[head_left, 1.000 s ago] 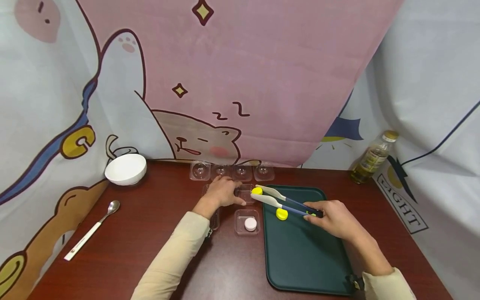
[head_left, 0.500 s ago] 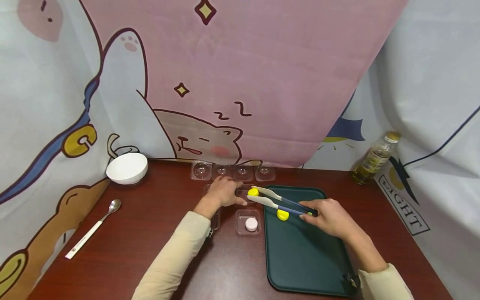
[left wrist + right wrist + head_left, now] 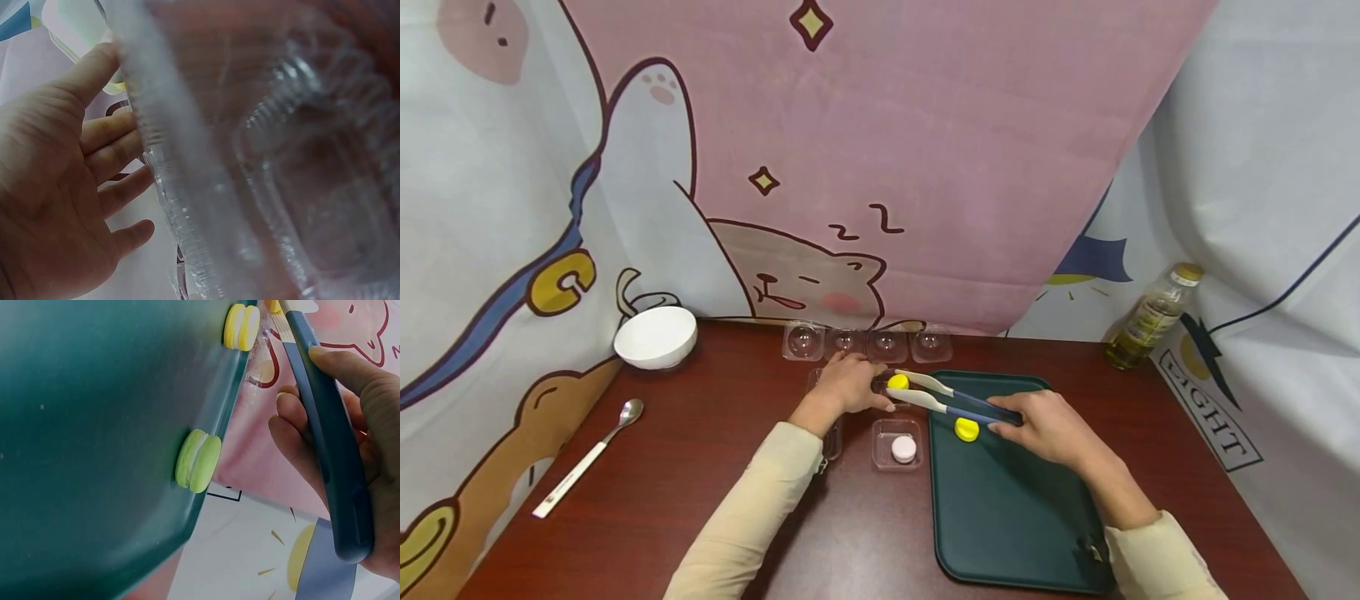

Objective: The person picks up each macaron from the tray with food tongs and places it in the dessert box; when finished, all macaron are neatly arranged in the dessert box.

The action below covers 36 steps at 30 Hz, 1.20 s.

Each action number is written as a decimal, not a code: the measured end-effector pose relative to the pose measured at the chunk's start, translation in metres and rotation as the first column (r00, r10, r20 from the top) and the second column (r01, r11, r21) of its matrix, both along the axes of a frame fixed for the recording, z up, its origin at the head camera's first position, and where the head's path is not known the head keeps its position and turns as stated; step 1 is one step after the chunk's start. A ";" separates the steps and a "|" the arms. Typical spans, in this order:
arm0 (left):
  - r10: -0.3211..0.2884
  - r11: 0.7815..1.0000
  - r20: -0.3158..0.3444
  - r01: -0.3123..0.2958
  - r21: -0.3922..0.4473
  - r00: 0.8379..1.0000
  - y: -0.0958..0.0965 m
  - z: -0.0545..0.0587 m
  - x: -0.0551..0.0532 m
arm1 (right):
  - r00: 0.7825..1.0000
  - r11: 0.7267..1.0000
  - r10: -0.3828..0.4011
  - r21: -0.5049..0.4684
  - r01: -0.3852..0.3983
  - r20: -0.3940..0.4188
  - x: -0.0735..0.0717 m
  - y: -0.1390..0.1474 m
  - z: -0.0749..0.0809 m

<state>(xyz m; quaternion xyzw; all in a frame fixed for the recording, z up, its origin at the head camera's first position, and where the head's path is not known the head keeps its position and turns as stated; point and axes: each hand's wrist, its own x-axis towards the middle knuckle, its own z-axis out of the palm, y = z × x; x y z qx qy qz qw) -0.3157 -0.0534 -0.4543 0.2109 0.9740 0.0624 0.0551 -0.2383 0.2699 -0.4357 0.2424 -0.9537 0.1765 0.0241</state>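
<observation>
My right hand (image 3: 1048, 421) grips blue-handled tongs (image 3: 925, 400) with pale tips. A yellow macaron (image 3: 898, 382) is between those tips, over the far right part of a clear plastic container (image 3: 882, 461), close beside my left thumb. My left hand (image 3: 847, 383) rests on that container, fingers spread and thumb apart; in the left wrist view its fingertips lie right at the plastic edge (image 3: 165, 181). A pale pink macaron (image 3: 903, 449) sits in the near right compartment. On the dark green tray (image 3: 1015, 517) lie another yellow macaron (image 3: 967, 429) and a green macaron (image 3: 199, 461), hidden in the head view.
Clear domed lids (image 3: 805, 340) stand in a row behind the container. A white bowl (image 3: 656, 337) and a white-handled spoon (image 3: 583, 462) are on the left. An oil bottle (image 3: 1150, 321) stands at the back right. Printed cloth (image 3: 970, 167) closes off the table's back and sides.
My right hand has moved left with the tongs, carrying the yellow macaron from the tray's edge to over the container beside my left thumb. My left hand stays in place.
</observation>
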 end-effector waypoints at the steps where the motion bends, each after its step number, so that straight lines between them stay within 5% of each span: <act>1: 0.001 1.000 0.002 -0.001 -0.002 1.000 0.000 0.000 0.000 | 1.000 1.000 0.003 0.001 -0.003 -0.003 0.000 -0.001 0.000; 36: 0.004 1.000 0.017 -0.004 0.008 1.000 0.001 0.004 0.002 | 1.000 1.000 -0.024 0.013 0.024 0.015 0.003 -0.003 -0.002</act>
